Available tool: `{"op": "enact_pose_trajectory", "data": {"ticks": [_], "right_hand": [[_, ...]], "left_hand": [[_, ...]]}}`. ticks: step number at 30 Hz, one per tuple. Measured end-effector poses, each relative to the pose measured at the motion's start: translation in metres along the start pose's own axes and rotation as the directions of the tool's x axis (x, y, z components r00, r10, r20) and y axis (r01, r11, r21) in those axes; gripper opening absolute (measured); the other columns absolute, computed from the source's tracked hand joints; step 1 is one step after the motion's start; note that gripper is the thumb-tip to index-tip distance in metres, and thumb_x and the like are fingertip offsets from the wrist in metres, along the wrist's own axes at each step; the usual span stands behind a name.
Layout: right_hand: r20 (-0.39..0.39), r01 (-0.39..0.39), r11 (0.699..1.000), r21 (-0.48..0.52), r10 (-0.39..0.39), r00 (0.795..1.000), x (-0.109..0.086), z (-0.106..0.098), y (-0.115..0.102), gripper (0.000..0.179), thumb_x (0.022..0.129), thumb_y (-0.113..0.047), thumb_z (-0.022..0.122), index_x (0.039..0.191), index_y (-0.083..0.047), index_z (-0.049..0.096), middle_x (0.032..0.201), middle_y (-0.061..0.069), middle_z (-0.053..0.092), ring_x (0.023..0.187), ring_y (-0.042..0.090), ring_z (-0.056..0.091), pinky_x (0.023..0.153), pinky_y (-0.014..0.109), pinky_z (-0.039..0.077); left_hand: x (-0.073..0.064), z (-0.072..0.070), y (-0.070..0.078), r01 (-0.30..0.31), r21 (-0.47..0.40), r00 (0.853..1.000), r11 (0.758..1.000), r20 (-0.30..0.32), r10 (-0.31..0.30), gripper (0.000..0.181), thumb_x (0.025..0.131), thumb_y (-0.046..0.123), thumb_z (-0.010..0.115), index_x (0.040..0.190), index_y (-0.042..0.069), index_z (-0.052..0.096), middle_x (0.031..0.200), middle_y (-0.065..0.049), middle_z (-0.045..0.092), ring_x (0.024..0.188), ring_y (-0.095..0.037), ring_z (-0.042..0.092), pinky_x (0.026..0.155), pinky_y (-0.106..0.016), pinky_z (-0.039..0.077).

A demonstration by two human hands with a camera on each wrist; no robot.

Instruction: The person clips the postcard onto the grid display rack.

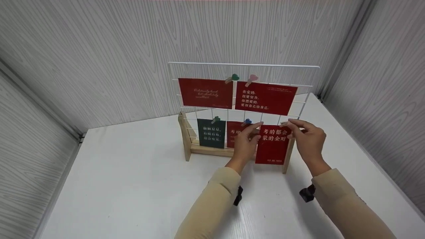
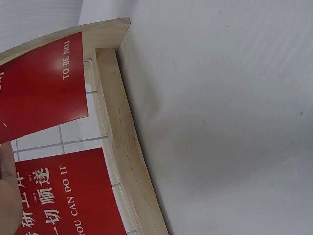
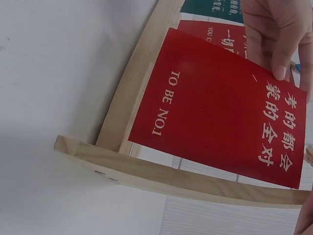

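A red card with white lettering (image 1: 270,151) stands upright at the lower right of a white wire grid. My left hand (image 1: 245,144) pinches its left edge near the top, the thumb on the front face in the right wrist view. At the card's upper right corner, my right hand (image 1: 308,139) pinches a small light wooden clothespin (image 1: 285,124). Behind my left fingers a second red card (image 1: 230,132) is partly covered; a blue clothespin (image 1: 247,121) sits at its top. In the left wrist view, only a bit of the left hand (image 2: 7,200) shows.
The grid (image 1: 244,64) stands in a wooden frame (image 1: 212,151) on a white table (image 1: 132,179). Green (image 1: 235,77) and pink (image 1: 253,78) clothespins hold two wide red cards (image 1: 206,93) above. A dark green card (image 1: 212,133) hangs lower left. Panelled walls stand behind and beside.
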State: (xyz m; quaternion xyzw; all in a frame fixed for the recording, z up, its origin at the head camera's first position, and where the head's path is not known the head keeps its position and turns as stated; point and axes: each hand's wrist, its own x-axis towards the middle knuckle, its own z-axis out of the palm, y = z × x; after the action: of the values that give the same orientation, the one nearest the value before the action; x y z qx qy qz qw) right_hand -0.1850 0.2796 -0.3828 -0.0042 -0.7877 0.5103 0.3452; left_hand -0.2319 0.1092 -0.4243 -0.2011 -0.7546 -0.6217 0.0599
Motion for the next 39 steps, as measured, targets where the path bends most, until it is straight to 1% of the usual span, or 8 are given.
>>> {"op": "enact_pose_trajectory", "data": {"ticks": [4, 10, 18, 21, 26, 32, 35, 39], "right_hand": [[0.03, 0.001, 0.999, -0.04, 0.0, 1.0, 0.003, 0.002, 0.01, 0.015, 0.086, -0.012, 0.072, 0.098, -0.006, 0.076, 0.087, 0.009, 0.072, 0.05, 0.02, 0.06, 0.049, 0.014, 0.047], [0.078, -0.01, 0.997, -0.08, 0.016, 0.997, 0.004, 0.003, 0.009, 0.017, 0.087, -0.015, 0.071, 0.1, -0.006, 0.075, 0.084, 0.008, 0.071, 0.045, 0.016, 0.057, 0.045, 0.016, 0.046], [0.156, -0.028, 0.99, -0.135, 0.05, 0.986, 0.007, 0.0, 0.004, 0.019, 0.09, -0.015, 0.067, 0.105, -0.006, 0.074, 0.088, 0.008, 0.071, 0.048, 0.024, 0.059, 0.044, 0.014, 0.045], [0.175, -0.029, 0.986, -0.164, 0.057, 0.983, 0.008, 0.0, 0.002, 0.019, 0.089, -0.016, 0.068, 0.105, -0.006, 0.074, 0.088, 0.008, 0.071, 0.05, 0.029, 0.06, 0.044, 0.014, 0.045], [0.179, -0.02, 0.977, -0.214, 0.059, 0.982, 0.009, 0.001, 0.002, 0.019, 0.089, -0.017, 0.068, 0.104, -0.007, 0.074, 0.084, 0.009, 0.071, 0.051, 0.032, 0.061, 0.043, 0.014, 0.045], [0.184, 0.007, 0.969, -0.245, 0.04, 0.982, 0.008, 0.005, 0.003, 0.02, 0.089, -0.016, 0.069, 0.106, -0.007, 0.074, 0.079, 0.009, 0.069, 0.05, 0.027, 0.061, 0.043, 0.014, 0.045], [0.176, 0.025, 0.963, -0.269, 0.024, 0.984, 0.007, 0.007, 0.004, 0.02, 0.088, -0.016, 0.069, 0.106, -0.008, 0.074, 0.077, 0.008, 0.069, 0.05, 0.02, 0.059, 0.044, 0.013, 0.043], [0.15, 0.068, 0.961, -0.268, -0.028, 0.988, 0.006, 0.01, 0.006, 0.023, 0.087, -0.017, 0.071, 0.107, -0.008, 0.073, 0.071, 0.006, 0.066, 0.05, 0.016, 0.059, 0.045, 0.012, 0.041]], "left_hand": [[-0.001, 0.002, 0.001, 0.006, -0.003, 1.0, 1.0, -0.008, -0.006, 0.044, 0.09, -0.003, 0.061, 0.128, 0.019, 0.061, 0.107, 0.002, 0.064, 0.1, -0.006, 0.058, 0.087, -0.019, 0.047], [-0.002, 0.003, 0.002, 0.013, 0.013, 1.0, 1.0, -0.023, -0.013, 0.045, 0.089, -0.003, 0.061, 0.127, 0.021, 0.062, 0.106, 0.004, 0.064, 0.101, -0.005, 0.058, 0.086, -0.019, 0.047], [-0.003, 0.004, 0.001, -0.01, 0.029, 1.0, 1.0, -0.023, 0.011, 0.043, 0.09, -0.004, 0.06, 0.126, 0.019, 0.062, 0.11, 0.003, 0.065, 0.101, -0.005, 0.058, 0.087, -0.019, 0.047], [-0.003, 0.004, 0.001, -0.02, 0.031, 0.999, 0.999, -0.024, 0.021, 0.042, 0.089, -0.004, 0.06, 0.126, 0.017, 0.062, 0.11, 0.002, 0.065, 0.101, -0.006, 0.058, 0.086, -0.019, 0.047], [-0.004, 0.004, 0.001, -0.024, 0.036, 0.999, 0.999, -0.024, 0.025, 0.041, 0.089, -0.005, 0.06, 0.126, 0.015, 0.062, 0.109, 0.001, 0.065, 0.101, -0.007, 0.058, 0.085, -0.019, 0.047], [-0.005, 0.002, -0.001, -0.028, 0.03, 0.999, 0.999, -0.032, 0.029, 0.043, 0.088, -0.001, 0.064, 0.127, 0.017, 0.062, 0.106, 0.002, 0.067, 0.1, -0.005, 0.059, 0.084, -0.019, 0.048], [-0.007, 0.001, -0.003, -0.053, 0.002, 0.997, 0.999, -0.053, 0.054, 0.041, 0.086, 0.003, 0.068, 0.125, 0.015, 0.063, 0.108, 0.002, 0.068, 0.101, -0.005, 0.06, 0.083, -0.019, 0.049], [-0.009, 0.001, -0.005, -0.098, -0.036, 0.989, 0.995, -0.116, 0.093, 0.035, 0.085, 0.007, 0.071, 0.119, 0.012, 0.066, 0.107, 0.0, 0.069, 0.1, -0.006, 0.062, 0.081, -0.02, 0.051]]}}
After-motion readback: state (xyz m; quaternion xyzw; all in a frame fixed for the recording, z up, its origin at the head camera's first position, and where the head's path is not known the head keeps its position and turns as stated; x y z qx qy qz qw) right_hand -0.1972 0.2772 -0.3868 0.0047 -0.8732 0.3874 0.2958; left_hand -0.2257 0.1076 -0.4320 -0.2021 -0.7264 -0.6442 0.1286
